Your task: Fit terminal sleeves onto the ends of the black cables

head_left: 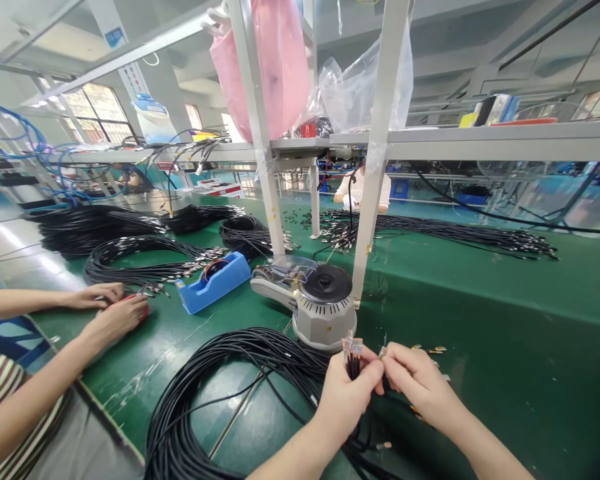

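Note:
My left hand (347, 393) is closed around a bunch of black cables, whose ends (353, 353) stick up above the fist with clear and copper-coloured tips. Beside it, my right hand (420, 383) pinches a small cable end (383, 352) between thumb and fingers, close to the left fingertips. A large coil of black cables (180, 407) lies on the green table in front of me and runs under my left hand. More cable ends with orange and silvery tips (433, 349) lie behind and under my right hand, partly hidden by it.
A round grey tape dispenser (325, 320) stands just beyond my hands, with a blue tape holder (215, 283) to its left. Another person's hands (115, 313) work at the left with a red-handled tool. White posts (373, 173) rise from the table (505, 320); cable bundles (445, 233) lie behind.

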Motion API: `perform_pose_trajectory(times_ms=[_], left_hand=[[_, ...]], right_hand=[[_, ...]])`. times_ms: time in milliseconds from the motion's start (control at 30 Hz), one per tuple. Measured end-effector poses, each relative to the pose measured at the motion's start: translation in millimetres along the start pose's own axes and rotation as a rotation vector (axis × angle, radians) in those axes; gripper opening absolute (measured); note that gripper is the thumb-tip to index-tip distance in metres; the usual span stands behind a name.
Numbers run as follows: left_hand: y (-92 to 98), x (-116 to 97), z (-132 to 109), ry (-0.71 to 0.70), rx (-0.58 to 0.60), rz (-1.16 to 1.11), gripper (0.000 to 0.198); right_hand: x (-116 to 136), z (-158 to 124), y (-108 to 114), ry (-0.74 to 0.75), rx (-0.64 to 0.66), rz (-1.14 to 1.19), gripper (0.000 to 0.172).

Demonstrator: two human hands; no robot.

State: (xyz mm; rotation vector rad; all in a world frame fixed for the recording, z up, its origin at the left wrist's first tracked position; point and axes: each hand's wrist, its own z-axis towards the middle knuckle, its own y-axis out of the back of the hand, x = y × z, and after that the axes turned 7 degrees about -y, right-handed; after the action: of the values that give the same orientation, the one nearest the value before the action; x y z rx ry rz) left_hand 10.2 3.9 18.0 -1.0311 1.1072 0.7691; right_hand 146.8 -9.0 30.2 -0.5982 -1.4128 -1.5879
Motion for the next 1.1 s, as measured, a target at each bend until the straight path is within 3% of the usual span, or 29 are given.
perform_pose_trajectory(times_ms=[133,267,433,600,767,933,1100], left_hand=[[-0.4,3,-2,-0.083,-0.039,0.047,0.030],[0.8,7,-3,-0.161,-0.111,0.002,0.030],[2.1,7,-3,-0.135,-0.102,-0.065,0.030],[-1.7,6,-2,-0.070,-0.043,-0.045,0.028],[-2.4,3,-3,-0.023,-0.055,-0.068,0.024],[-2.9,5,-1,0.016,-0.107,-0.119,0.029],[-1.3,10,0,0.001,-0.099,-0.106,0.021]], right_hand=[[0,1,0,-0.039,0.108,0.081,0.038],[-20,7,2,-0.078,0.196,0.171,0.041],[-37,10,7,-0.198,0.082,0.214,0.040],[-16,6,6,-0.081,0.073,0.509,0.034],[-13,5,4,-0.159,0.065,0.462,0.024],[-21,8,1,-0.172,-0.011,0.504,0.027],[-28,9,-3,-0.185,0.016,0.559,0.026]])
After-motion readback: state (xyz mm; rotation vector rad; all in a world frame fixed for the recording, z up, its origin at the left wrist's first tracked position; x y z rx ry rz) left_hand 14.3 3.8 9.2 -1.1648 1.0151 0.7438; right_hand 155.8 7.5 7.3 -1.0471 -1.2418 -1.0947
